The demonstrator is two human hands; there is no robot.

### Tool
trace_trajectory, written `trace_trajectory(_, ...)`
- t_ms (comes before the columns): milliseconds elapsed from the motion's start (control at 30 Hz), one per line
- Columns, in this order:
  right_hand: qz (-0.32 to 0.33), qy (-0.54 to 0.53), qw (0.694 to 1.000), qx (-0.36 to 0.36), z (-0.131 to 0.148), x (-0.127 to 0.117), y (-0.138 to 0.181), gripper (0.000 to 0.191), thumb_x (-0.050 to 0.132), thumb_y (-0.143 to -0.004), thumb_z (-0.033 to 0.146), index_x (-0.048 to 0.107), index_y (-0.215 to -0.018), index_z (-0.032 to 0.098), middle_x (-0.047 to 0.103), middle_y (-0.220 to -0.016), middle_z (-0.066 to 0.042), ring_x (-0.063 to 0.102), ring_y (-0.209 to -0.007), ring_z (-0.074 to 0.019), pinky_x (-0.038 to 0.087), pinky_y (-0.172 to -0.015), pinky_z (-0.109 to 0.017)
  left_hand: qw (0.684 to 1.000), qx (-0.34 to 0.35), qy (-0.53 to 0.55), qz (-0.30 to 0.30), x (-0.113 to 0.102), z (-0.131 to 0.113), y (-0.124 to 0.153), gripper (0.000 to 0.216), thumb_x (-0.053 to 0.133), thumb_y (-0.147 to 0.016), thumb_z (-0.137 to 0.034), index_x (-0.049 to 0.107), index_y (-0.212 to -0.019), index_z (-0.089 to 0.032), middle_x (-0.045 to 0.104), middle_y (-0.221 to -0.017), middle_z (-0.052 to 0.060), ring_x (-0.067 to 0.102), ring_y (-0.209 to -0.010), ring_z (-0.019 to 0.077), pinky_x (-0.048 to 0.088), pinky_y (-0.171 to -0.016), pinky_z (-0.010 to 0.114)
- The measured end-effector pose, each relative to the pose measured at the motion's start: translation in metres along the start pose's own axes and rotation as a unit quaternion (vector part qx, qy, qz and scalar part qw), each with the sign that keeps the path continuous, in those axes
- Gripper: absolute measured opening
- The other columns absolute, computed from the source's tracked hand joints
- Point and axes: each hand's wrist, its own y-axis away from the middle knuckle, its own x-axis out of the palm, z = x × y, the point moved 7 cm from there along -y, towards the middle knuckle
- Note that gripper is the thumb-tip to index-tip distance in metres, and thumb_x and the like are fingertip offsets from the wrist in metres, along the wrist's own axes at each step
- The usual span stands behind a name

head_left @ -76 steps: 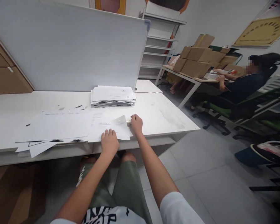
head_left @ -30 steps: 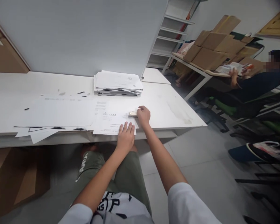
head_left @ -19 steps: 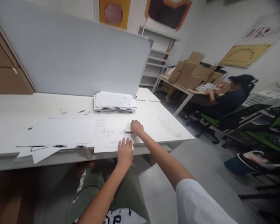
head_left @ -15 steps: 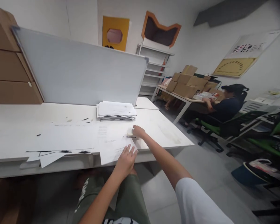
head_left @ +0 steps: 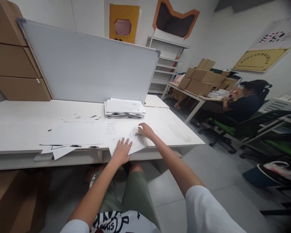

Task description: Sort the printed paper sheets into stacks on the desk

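My left hand (head_left: pixel 122 151) lies with its fingers spread on a white printed sheet (head_left: pixel 137 145) that juts past the desk's front edge. To its right, my right hand (head_left: pixel 146 130) curls its fingers round a small pale object (head_left: pixel 137 131) at the sheet's upper right side. Most of that object is hidden by the fingers, and its kind cannot be made out. A large pale sheet (head_left: pixel 79 133) with faint print lies to the left. Behind the hands is a stack of papers (head_left: pixel 124 106).
The white desk (head_left: pixel 176 129) has loose papers (head_left: pixel 62 152) poking out below its front edge and dark scraps (head_left: pixel 93 116) on top. A whiteboard (head_left: pixel 92 68) stands behind, beside cardboard boxes (head_left: pixel 19 89). A co-worker (head_left: pixel 244 100) sits at another table on the right.
My left hand has shifted left on the printed sheet, with its fingers spread wider. The sheet's right corner has turned outward. The view has tilted lower.
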Motion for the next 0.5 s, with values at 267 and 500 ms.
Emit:
trace_trajectory(267,0.049,-0.019,0.997,0.051,-0.021,0.021,-0.020,0.051,0.045,-0.079,0.012,0.059,-0.128,0.018,0.062,-0.133,-0.009,0.061,-0.115,-0.0241,0.050,-0.094,-0.034,0.997,0.036,0.017,0.063,-0.001,0.010,-0.010,0.081,0.057,-0.081,-0.022,0.025,-0.155,-0.017,0.016,-0.163,0.014,0.007,-0.150,0.0386,0.011,-0.121,0.055)
trace_trajectory(500,0.079,-0.027,0.996,0.016,-0.019,0.018,-0.023,0.050,0.054,-0.070,0.005,0.067,-0.116,0.019,0.067,-0.125,-0.006,0.062,-0.113,-0.0205,0.047,-0.095,-0.026,0.995,0.053,0.047,0.065,-0.002,0.012,-0.009,0.080,0.056,-0.078,-0.020,0.031,-0.154,-0.029,0.017,-0.163,0.009,0.008,-0.150,0.0370,0.014,-0.119,0.058)
